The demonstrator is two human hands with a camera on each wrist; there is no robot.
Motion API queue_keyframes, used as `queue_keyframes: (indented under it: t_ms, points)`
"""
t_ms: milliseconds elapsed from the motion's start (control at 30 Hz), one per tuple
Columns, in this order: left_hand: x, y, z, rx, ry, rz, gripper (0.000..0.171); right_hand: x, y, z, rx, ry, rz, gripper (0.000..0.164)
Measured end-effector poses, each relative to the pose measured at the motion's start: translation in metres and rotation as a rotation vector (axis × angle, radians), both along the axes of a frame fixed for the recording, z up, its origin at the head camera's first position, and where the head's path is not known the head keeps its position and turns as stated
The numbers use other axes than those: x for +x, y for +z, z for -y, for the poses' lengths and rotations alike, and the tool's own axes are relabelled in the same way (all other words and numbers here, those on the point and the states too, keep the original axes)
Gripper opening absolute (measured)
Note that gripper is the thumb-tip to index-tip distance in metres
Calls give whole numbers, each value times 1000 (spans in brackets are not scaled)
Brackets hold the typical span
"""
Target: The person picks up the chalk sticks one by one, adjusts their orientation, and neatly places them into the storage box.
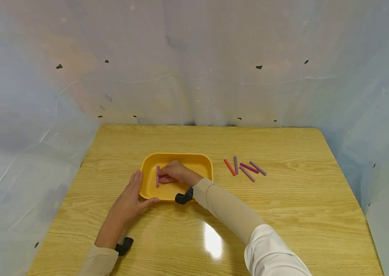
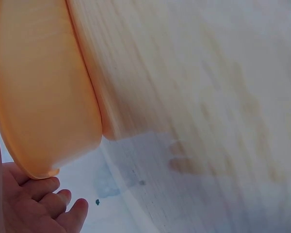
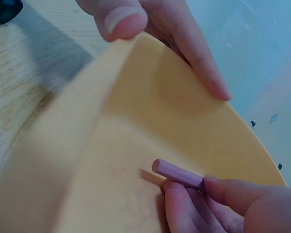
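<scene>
My right hand (image 1: 175,171) reaches into a yellow tray (image 1: 198,158) and pinches a purple chalk stick (image 3: 177,174) between thumb and fingers. The stick lies crosswise close over the tray floor, towards its left end. In the right wrist view, its flat end points away from the fingertips. My left hand (image 1: 130,199) rests against the tray's near left corner. Its fingers lie along the left wall and its thumb stretches along the near rim. From the left wrist view, those fingers (image 2: 51,199) appear beside the rim, relaxed.
Right of the tray, several more sticks lie loose on the wooden table (image 1: 284,214): a red one (image 1: 229,167), a magenta one (image 1: 249,168) and purple ones (image 1: 236,165). Plastic sheeting (image 1: 194,69) hangs behind the table and at its sides.
</scene>
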State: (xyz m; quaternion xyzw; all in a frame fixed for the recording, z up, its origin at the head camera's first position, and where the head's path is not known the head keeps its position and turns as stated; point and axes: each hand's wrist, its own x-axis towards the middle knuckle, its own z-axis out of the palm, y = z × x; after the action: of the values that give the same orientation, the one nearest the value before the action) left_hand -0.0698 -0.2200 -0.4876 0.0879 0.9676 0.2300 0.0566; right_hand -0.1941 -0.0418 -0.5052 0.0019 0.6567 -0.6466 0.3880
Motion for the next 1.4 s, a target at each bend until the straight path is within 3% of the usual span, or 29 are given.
queue_keyframes:
  t_ms: [1400]
  points:
    - [0, -1, 0, -7, -3, -7, 111, 5, -2, 4, 45, -35, -64, 16]
